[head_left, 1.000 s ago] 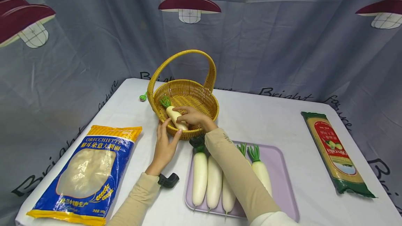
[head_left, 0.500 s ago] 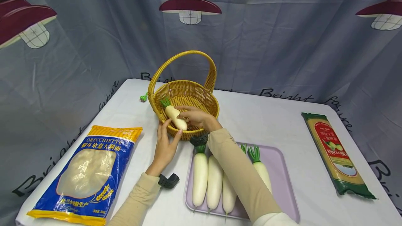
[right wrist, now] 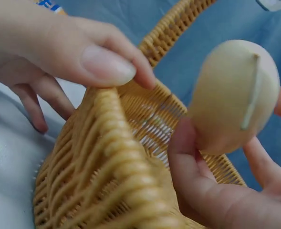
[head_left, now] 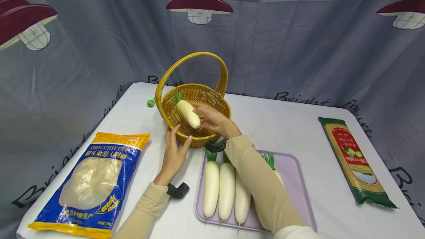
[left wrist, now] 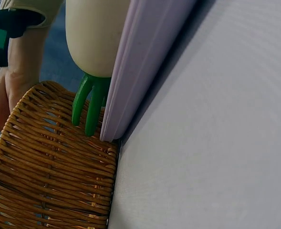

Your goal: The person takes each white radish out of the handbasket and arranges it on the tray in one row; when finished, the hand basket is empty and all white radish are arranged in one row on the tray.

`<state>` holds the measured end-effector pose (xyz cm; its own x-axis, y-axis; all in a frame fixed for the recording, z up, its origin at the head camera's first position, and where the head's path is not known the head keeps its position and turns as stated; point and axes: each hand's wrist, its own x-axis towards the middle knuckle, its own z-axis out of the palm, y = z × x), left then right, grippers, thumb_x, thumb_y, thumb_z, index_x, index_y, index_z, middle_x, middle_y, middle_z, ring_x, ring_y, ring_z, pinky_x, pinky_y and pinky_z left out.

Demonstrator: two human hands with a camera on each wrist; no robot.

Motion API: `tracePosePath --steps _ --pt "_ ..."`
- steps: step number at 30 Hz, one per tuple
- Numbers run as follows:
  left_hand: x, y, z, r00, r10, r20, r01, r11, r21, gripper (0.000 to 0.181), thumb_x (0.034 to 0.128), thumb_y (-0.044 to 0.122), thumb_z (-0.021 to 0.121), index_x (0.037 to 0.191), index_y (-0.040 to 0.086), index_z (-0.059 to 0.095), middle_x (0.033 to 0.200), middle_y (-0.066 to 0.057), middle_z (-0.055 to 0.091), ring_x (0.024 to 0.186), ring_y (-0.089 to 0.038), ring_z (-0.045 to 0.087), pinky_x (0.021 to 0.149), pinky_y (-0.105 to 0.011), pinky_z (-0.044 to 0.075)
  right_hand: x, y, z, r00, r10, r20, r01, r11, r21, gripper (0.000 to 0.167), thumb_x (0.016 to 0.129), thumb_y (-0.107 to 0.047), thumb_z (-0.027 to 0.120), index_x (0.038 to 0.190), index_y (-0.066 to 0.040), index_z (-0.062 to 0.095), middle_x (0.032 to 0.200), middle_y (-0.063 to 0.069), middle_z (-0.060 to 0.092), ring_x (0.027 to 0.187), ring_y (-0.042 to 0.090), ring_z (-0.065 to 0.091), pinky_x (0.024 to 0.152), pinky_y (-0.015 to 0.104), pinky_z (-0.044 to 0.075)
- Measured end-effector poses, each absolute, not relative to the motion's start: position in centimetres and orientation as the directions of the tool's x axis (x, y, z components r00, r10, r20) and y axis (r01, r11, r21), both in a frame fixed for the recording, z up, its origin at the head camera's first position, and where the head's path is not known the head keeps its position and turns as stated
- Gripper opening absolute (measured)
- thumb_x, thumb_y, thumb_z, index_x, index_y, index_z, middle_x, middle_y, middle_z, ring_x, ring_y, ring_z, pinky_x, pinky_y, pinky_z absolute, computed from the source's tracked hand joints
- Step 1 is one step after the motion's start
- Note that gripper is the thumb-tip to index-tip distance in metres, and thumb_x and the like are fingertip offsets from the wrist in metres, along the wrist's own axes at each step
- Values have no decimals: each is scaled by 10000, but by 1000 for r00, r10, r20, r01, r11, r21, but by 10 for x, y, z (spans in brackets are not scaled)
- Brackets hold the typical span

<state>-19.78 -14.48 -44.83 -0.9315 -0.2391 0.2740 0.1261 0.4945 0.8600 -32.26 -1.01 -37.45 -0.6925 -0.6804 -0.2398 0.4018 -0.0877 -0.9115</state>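
Note:
In the head view my right hand [head_left: 214, 120] holds a white radish [head_left: 187, 113] with green leaf stubs, tilted above the inside of the yellow wicker basket [head_left: 217, 102]. The right wrist view shows the radish [right wrist: 231, 95] end-on, its thin root tip facing the camera, with the thumb and fingers [right wrist: 269, 167] around it. My left hand [head_left: 173, 158] rests at the basket's near-left rim. Its thumb [right wrist: 107, 64] lies on the wicker rim [right wrist: 126, 157], and some fingers hang outside the wall. In the left wrist view the basket's woven wall [left wrist: 54, 162] fills the lower left.
Several white radishes [head_left: 211, 191] lie on a lilac tray [head_left: 297, 183] beneath my right forearm. A blue-and-yellow pasta bag [head_left: 89, 183] lies at left, a green-and-tan packet [head_left: 356, 163] at right. A small green item [head_left: 151, 102] sits left of the basket.
My right hand has raised the radish off the basket's near inner side, up and slightly away from the near rim. The left hand stays at the rim.

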Motion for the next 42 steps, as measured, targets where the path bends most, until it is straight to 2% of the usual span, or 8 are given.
tracePosePath --steps 5,10,18,21,26,30,38,42 --pt "-199 -143 -451 -936 -235 262 120 487 865 599 882 477 505 1387 273 255 1495 -145 130 1351 -329 222 1028 -577 274 -319 9 -360 -713 -652 -259 442 -132 -887 524 905 -108 414 1412 -199 314 1230 91 386 903 172 454 668 265 437" --pt "-198 -140 -451 -949 -215 231 103 479 872 615 881 512 478 1397 297 222 1507 -152 81 1354 -366 201 1014 -600 273 -309 50 -343 -715 -646 -268 437 -114 -892 560 907 -125 397 1437 -216 240 1278 84 336 972 177 426 738 287 437" --pt "-193 -143 -452 -945 -231 230 92 490 867 604 884 501 483 1395 305 229 1515 -138 68 1349 -372 215 1019 -593 273 -281 143 -321 -754 -629 -192 360 -151 -921 533 970 -96 324 1459 -164 124 992 -8 527 760 108 532 623 245 450" --pt "-194 -142 -453 -944 -229 236 99 487 868 610 886 489 488 1397 269 239 1507 -152 86 1351 -369 210 1021 -592 270 -263 181 -318 -768 -622 -154 316 -158 -935 514 968 -72 312 1442 -168 139 987 -16 541 761 98 537 625 236 459" --pt "-195 -140 -452 -947 -216 239 109 486 867 613 889 485 486 1398 251 237 1507 -151 88 1357 -365 193 1017 -598 270 -223 236 -333 -819 -560 -122 203 -83 -976 483 967 -69 332 1414 -211 214 1130 -38 484 913 63 563 759 233 486" --pt "-196 -140 -451 -943 -218 250 114 496 861 605 888 482 490 1396 270 237 1509 -137 95 1350 -360 220 1018 -587 280 -190 267 -359 -867 -478 -144 138 47 -989 481 970 -97 350 1416 -239 237 1148 -62 503 985 70 575 804 262 483" --pt "-195 -142 -448 -948 -217 234 99 497 862 600 890 481 488 1395 275 236 1511 -144 82 1348 -377 215 1018 -592 275 -134 282 -405 -905 -341 -255 226 122 -966 471 969 -109 366 1397 -275 260 1073 -83 583 936 70 588 767 288 501" --pt "-196 -143 -448 -945 -222 239 104 491 865 608 889 485 486 1397 263 237 1509 -152 83 1348 -379 214 1020 -593 270 -116 271 -410 -912 -181 -369 316 264 -911 523 944 -178 459 1413 -248 238 1085 -41 540 911 70 564 737 293 495"
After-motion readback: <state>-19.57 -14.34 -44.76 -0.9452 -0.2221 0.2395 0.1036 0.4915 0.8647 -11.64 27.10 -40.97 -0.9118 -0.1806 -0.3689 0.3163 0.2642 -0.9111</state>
